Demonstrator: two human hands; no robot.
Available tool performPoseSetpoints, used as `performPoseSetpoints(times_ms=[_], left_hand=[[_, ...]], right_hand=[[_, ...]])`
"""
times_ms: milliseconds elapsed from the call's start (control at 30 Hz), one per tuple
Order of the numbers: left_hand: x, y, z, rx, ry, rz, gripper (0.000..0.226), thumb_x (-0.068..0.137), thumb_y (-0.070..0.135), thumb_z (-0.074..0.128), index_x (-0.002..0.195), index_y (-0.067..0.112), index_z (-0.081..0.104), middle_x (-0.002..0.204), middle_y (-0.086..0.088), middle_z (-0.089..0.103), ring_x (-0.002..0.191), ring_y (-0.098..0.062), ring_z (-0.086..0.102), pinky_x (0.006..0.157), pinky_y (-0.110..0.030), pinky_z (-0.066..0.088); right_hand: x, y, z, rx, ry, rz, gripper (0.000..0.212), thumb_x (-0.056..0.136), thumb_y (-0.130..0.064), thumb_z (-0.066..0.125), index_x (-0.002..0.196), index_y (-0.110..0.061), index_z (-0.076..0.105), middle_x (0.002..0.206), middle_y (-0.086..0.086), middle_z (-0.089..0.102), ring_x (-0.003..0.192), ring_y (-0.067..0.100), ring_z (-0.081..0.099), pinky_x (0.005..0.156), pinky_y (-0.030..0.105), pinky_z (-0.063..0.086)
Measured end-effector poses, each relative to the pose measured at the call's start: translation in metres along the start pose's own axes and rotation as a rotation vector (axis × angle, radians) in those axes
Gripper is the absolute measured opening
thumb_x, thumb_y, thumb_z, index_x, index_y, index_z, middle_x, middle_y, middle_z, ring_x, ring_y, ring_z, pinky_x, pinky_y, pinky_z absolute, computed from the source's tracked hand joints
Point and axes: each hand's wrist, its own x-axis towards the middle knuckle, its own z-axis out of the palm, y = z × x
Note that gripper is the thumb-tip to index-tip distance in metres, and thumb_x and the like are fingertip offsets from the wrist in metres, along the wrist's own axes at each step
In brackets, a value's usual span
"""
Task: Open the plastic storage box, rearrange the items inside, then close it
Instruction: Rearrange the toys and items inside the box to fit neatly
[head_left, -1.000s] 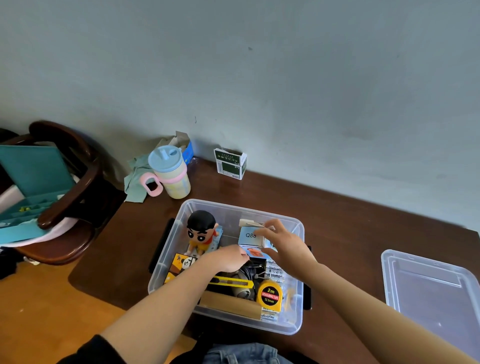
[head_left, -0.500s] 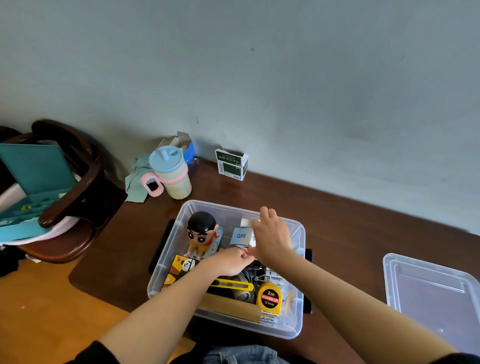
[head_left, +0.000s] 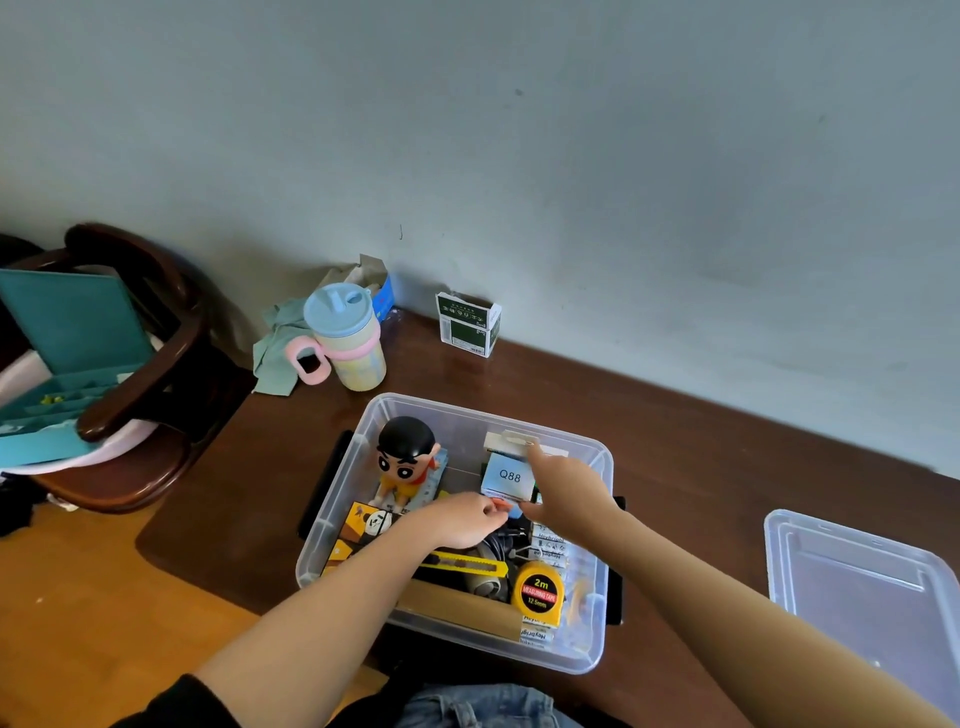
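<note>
The clear plastic storage box (head_left: 332, 525) sits open on the brown table, and its lid (head_left: 862, 597) lies flat at the right. My right hand (head_left: 566, 488) reaches in at the far side and grips the light blue Q88 carton (head_left: 509, 475) by its right edge. Its index finger touches a beige carton (head_left: 506, 441) behind. My left hand (head_left: 462, 519) is curled in the middle of the box and pinches a small orange and blue packet (head_left: 504, 506). Also inside are a cartoon figurine (head_left: 405, 462), a yellow tape measure (head_left: 537, 592), a yellow utility knife (head_left: 467, 564) and a panda-print carton (head_left: 363, 530).
A pastel sippy cup (head_left: 348, 343) and a green cloth (head_left: 275, 348) stand at the table's far left, with a small green carton (head_left: 467, 325) by the wall. A dark wooden chair (head_left: 140, 364) holding a teal case (head_left: 62, 353) is off the table's left edge.
My right hand went over the far side of the box, then closed on the Q88 carton, which now faces up more. My left hand stayed in the middle of the box.
</note>
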Motion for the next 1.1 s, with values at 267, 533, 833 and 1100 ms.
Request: performPoseSetpoints(times_ms=[267,533,833,1100], left_hand=[[0.002,0.000,-0.008,-0.086,-0.034,-0.043,0.046,0.101,0.044,0.028,0.114,0.013,0.060,0.091,-0.007,0.059,0.082,-0.014,0.052,0.074,-0.028,0.035],[0.007,0.006,-0.021,-0.389,0.002,-0.173,0.061,0.099,0.053,0.019,0.140,0.015,0.044,0.138,-0.006,0.051,0.118,-0.020,0.049,0.091,-0.028,0.030],[0.005,0.008,-0.009,-0.417,0.037,-0.015,0.061,0.098,0.054,0.030,0.139,0.012,0.046,0.137,-0.006,0.053,0.121,-0.022,0.049,0.104,-0.033,0.035],[-0.001,0.016,-0.009,-0.485,0.020,0.008,0.055,0.100,0.051,0.028,0.135,0.014,0.050,0.136,-0.004,0.055,0.122,-0.019,0.050,0.102,-0.026,0.031]], right_hand=[[0.002,-0.019,-0.006,-0.272,-0.050,0.031,0.037,0.084,-0.007,0.063,0.119,-0.001,0.054,0.107,0.010,0.059,0.093,0.022,0.062,0.066,0.025,0.043],[0.001,-0.015,-0.012,-0.315,-0.071,0.024,0.016,0.086,-0.011,0.062,0.102,-0.007,0.062,0.107,0.008,0.060,0.090,0.021,0.063,0.063,0.024,0.042],[-0.047,0.022,-0.001,0.275,0.554,0.181,0.030,0.088,-0.022,0.061,0.117,-0.015,0.061,0.119,0.000,0.057,0.105,0.020,0.056,0.077,0.023,0.046],[-0.066,0.020,0.042,0.522,0.386,0.325,0.052,0.096,-0.018,0.045,0.145,-0.028,0.033,0.147,-0.002,0.038,0.131,0.018,0.037,0.105,0.035,0.037]])
